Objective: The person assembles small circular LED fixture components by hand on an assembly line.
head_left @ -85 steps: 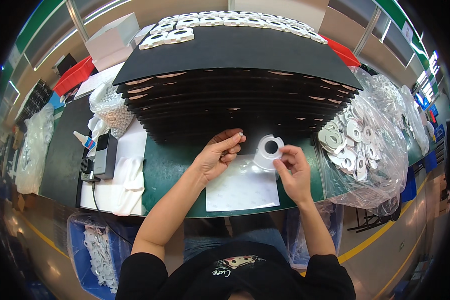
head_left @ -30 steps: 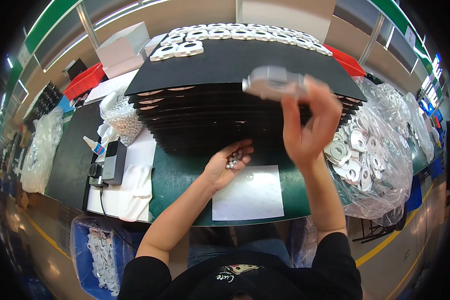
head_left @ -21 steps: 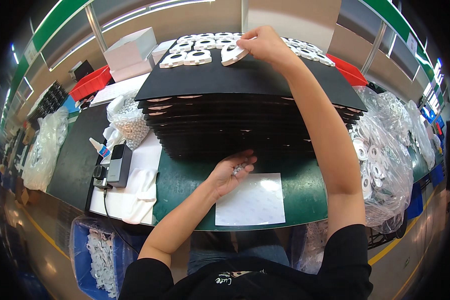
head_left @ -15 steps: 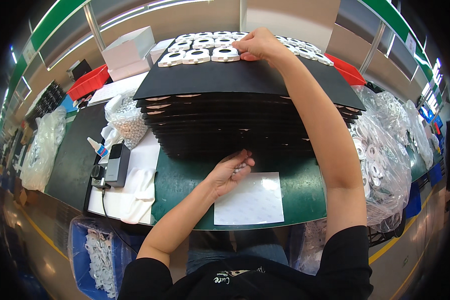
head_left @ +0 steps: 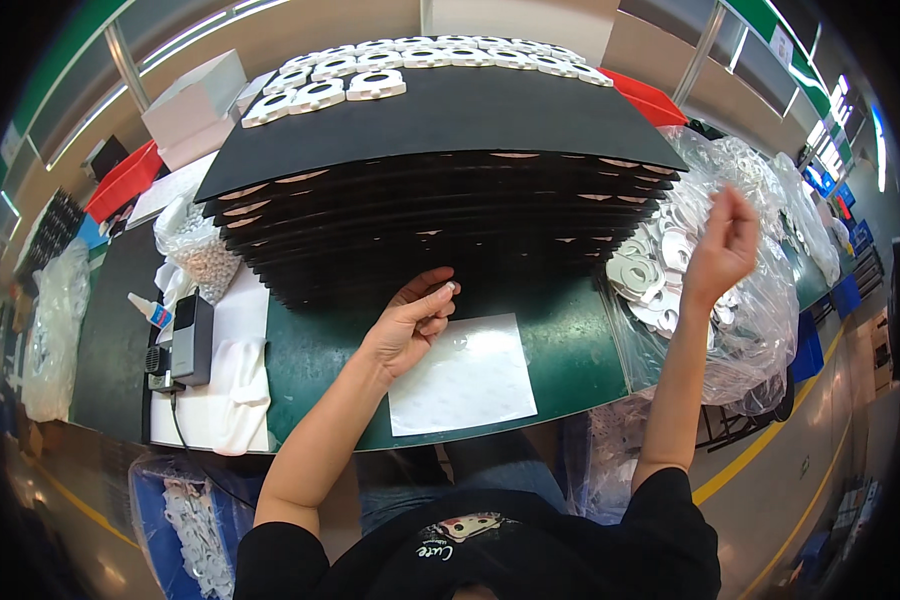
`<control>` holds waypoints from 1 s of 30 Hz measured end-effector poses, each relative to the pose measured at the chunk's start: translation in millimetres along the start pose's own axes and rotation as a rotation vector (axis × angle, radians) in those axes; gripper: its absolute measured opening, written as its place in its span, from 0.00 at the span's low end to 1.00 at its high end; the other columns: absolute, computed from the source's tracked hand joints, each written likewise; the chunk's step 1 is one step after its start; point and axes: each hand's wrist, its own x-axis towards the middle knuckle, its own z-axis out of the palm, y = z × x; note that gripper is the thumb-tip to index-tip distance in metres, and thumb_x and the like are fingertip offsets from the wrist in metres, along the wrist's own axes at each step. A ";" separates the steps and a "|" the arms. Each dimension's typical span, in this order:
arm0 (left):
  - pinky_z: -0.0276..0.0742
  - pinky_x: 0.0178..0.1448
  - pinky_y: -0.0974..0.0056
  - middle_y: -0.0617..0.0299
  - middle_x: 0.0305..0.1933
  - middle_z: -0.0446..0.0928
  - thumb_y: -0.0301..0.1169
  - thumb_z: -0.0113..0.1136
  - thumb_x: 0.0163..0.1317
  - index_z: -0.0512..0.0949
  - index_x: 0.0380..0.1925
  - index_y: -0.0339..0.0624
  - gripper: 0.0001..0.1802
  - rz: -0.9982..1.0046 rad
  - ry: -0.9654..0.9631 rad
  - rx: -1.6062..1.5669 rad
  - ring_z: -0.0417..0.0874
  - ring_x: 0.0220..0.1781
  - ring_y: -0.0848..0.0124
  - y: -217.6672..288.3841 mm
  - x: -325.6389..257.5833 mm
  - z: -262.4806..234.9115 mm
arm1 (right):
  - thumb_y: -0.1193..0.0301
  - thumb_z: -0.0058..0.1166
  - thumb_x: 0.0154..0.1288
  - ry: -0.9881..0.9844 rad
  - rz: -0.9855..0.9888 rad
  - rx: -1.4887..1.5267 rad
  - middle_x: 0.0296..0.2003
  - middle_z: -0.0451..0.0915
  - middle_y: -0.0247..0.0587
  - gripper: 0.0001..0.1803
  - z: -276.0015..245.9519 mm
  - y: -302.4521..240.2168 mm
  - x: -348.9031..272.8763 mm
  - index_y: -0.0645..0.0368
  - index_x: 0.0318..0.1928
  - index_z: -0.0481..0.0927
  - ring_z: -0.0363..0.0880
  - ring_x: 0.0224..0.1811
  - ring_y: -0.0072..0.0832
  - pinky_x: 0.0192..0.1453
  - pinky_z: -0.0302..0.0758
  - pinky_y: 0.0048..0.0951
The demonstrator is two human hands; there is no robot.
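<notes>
My left hand is closed in front of the black stack, above a white sheet on the green table. A small white bead shows at its fingertips; the palm's contents are hidden. Out to the right, my right hand hovers over a clear plastic bag of flat white ring-shaped parts. Its fingers are bent and a little blurred, apart from one another, with nothing visible in them. Rows of white parts with dark round centres lie along the far side of the top black board.
At the left stand a bag of small beads, a glue bottle and a grey device with a cable. White cloth lies near the front edge. A blue bin of white parts sits below; red trays flank the stack.
My right hand has left the rows on the top board and moved right and nearer, over the bag. My left hand's fingers have shifted, bringing a bead to the tips. The view has turned slightly.
</notes>
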 end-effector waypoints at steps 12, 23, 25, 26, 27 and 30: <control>0.54 0.20 0.80 0.60 0.36 0.77 0.27 0.58 0.60 0.77 0.40 0.39 0.08 -0.012 -0.052 -0.013 0.64 0.24 0.81 -0.8 0.7 -3.8 | 0.68 0.65 0.44 -1.100 0.047 -0.700 0.44 0.77 0.47 0.22 -63.7 36.6 -43.4 0.61 0.43 0.78 0.71 0.49 0.42 0.55 0.68 0.35; 0.55 0.19 0.81 0.58 0.36 0.78 0.25 0.56 0.61 0.77 0.41 0.38 0.08 -0.015 -0.026 0.000 0.65 0.24 0.81 1.8 0.4 0.7 | 0.75 0.60 0.54 -1.006 0.761 0.101 0.29 0.79 0.34 0.10 -33.2 -27.8 -100.6 0.62 0.38 0.79 0.78 0.30 0.19 0.32 0.72 0.19; 0.55 0.19 0.81 0.58 0.36 0.78 0.26 0.56 0.61 0.77 0.40 0.38 0.08 -0.012 -0.041 -0.018 0.65 0.23 0.81 1.7 1.1 -2.9 | 0.75 0.61 0.52 -1.020 0.575 0.096 0.28 0.78 0.33 0.09 -17.0 -42.1 -120.8 0.62 0.36 0.80 0.76 0.28 0.18 0.31 0.71 0.17; 0.55 0.19 0.81 0.58 0.36 0.78 0.26 0.56 0.61 0.77 0.40 0.38 0.08 -0.011 -0.036 -0.018 0.65 0.23 0.81 1.4 1.4 -4.6 | 0.74 0.61 0.53 -1.035 0.558 0.117 0.27 0.77 0.32 0.08 -11.1 -48.7 -125.8 0.63 0.35 0.80 0.74 0.27 0.18 0.32 0.70 0.17; 0.55 0.19 0.81 0.58 0.36 0.77 0.27 0.56 0.62 0.77 0.40 0.38 0.08 -0.014 -0.041 -0.036 0.65 0.24 0.81 1.0 1.9 -6.1 | 0.74 0.61 0.53 -1.037 0.560 0.119 0.27 0.77 0.32 0.08 -6.7 -50.9 -130.8 0.63 0.35 0.80 0.74 0.27 0.18 0.32 0.70 0.17; 0.55 0.19 0.81 0.58 0.36 0.77 0.27 0.56 0.61 0.76 0.40 0.38 0.08 -0.014 -0.068 -0.075 0.65 0.24 0.81 0.4 4.1 -11.7 | 0.74 0.58 0.56 -1.153 0.649 0.320 0.26 0.75 0.31 0.08 3.3 -41.7 -148.4 0.63 0.36 0.80 0.72 0.28 0.15 0.33 0.69 0.17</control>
